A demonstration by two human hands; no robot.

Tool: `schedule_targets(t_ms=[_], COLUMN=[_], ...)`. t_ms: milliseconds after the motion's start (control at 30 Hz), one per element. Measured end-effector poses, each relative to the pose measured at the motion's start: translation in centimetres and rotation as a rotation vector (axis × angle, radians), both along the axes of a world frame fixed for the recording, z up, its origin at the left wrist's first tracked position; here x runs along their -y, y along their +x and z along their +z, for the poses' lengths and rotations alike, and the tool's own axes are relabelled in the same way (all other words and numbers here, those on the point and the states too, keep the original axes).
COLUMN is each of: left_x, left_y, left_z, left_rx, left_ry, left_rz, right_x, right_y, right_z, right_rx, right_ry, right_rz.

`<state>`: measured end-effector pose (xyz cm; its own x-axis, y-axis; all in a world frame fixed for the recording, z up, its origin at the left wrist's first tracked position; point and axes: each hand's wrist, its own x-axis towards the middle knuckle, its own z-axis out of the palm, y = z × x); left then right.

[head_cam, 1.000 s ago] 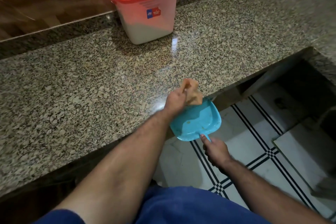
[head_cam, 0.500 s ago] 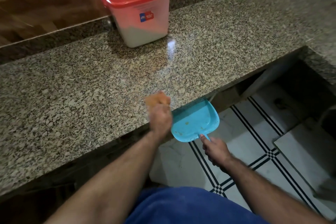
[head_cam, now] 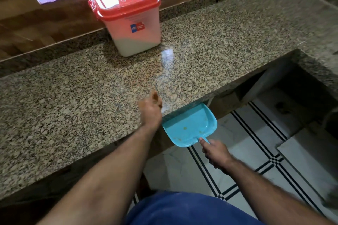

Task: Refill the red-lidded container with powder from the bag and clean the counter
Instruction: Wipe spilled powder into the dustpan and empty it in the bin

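Note:
The red-lidded container stands shut at the back of the speckled granite counter, white powder filling its lower part. My left hand rests near the counter's front edge, gripping a small tan sponge or cloth that is mostly hidden by the fingers. Just below that edge, a blue dustpan is held level with a few crumbs in it; my right hand grips its handle. No bag is in view.
A wooden wall panel runs behind the counter. To the right the counter turns a corner around a dark recess. White floor tiles with black stripes lie below.
My left hand swept the sponge from over the dustpan back left onto the counter, then forward near the edge. The dustpan and right hand stayed put. The view shifted, so the container appears lower.

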<state>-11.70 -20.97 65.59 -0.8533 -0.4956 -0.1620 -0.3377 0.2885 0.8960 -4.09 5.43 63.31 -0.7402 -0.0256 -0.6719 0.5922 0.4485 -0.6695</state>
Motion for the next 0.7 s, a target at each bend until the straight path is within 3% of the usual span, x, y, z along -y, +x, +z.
schedule_targets(t_ms=[67, 133, 200, 300, 367, 433, 500, 567, 633, 700], left_x=[-4.2, -6.8, -7.1, -3.6, -1.6, -0.6, -0.8, -2.8, -5.9, -8.1], left_y=[-0.7, -2.4, -4.4, -5.1, -3.7, -2.3, -1.3, -0.6, -0.8, -2.3], left_z=[-0.5, 0.7, 3.0, 6.1, 6.8, 5.7, 3.0, 0.4, -0.7, 0.1], left_rx=[0.018, 0.063, 0.114, 0.139, 0.029, -0.033, 0.002, 0.025, -0.006, 0.033], left_ry=[-0.09, 0.069, 0.478, 0.556, 0.598, 0.523, 0.226, -0.006, -0.056, 0.071], left_rz=[-0.279, -0.361, -0.19, 0.097, 0.177, 0.264, 0.274, 0.147, -0.068, -0.214], right_x=[-0.2, -0.7, -1.4, -2.7, -3.3, -3.4, -3.2, -2.6, -2.1, -1.9], right_y=[-0.2, -0.4, -0.5, -1.0, -1.3, -1.4, -1.5, -1.8, -2.1, -2.4], right_z=[0.1, 0.1, 0.2, 0.3, 0.2, 0.1, -0.1, -0.3, -0.4, -0.3], right_rx=[0.004, 0.0, -0.003, -0.023, -0.026, -0.027, -0.022, -0.015, -0.023, -0.019], right_ry=[-0.007, -0.013, -0.019, 0.01, 0.019, 0.017, 0.006, 0.014, 0.042, 0.043], right_rz=[0.014, 0.031, 0.05, 0.098, 0.111, 0.106, 0.093, 0.089, 0.11, 0.121])
